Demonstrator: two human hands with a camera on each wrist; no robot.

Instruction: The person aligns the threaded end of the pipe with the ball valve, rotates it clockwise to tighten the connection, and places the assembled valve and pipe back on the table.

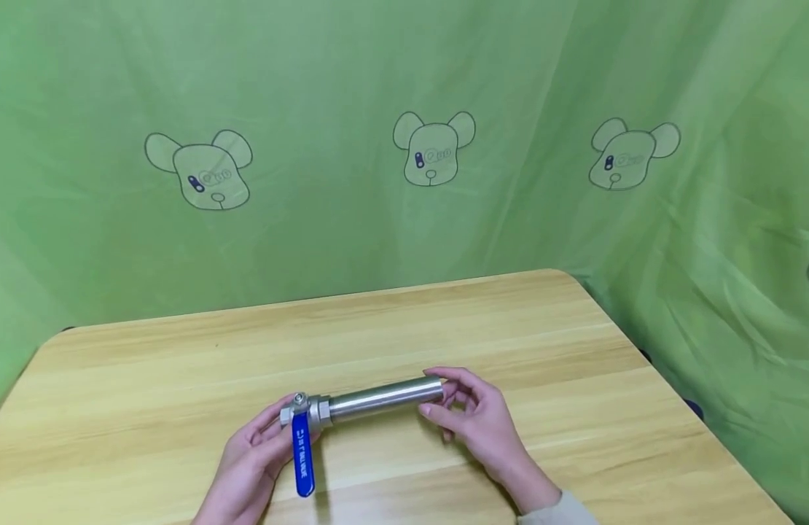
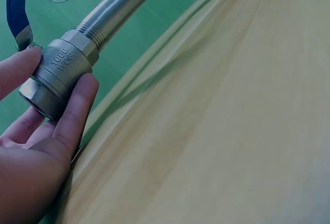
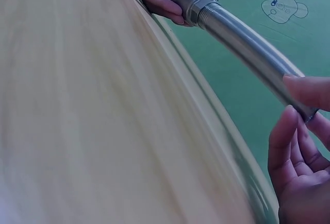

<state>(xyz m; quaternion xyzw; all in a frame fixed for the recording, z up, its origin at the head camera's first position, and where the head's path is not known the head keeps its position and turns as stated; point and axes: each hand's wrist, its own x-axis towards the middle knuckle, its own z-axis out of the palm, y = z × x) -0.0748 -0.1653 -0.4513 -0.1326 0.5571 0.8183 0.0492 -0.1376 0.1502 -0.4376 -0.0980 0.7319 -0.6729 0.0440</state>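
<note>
A green cloth (image 1: pixel 326 240) takes up most of the background, hanging in folds behind the scene and down its right side. In front of it stands a wood-grain table (image 1: pixel 509 328) with rounded far corners. Outlined animal heads (image 1: pixel 431 157) are printed across the cloth (each with a small dark blue mark on its face). Over the near part of the table a shiny metal pipe (image 1: pixel 386 399) is held between the person's two hands, slanting slightly upward towards the right in the head view. The right hand (image 1: pixel 483 423) pinches the pipe's free end, thumb on the near side and a finger on the far side, below a pale sleeve (image 1: pixel 555 512) at the wrist. The left hand (image 1: pixel 247 463) grasps the other end, its thumb and fingers set around a metal ball valve. A blue lever (image 1: pixel 302 456) reaches from the top of that valve towards the person, with "BALL VALVE" in white along it. The ball valve (image 2: pixel 64 62) itself is joined to the pipe, a few threads (image 2: pixel 91 34) showing just beside the joint. Smallest is the raised lettering (image 2: pixel 61 58) on the valve body, which reads "1000 WOG"
</note>
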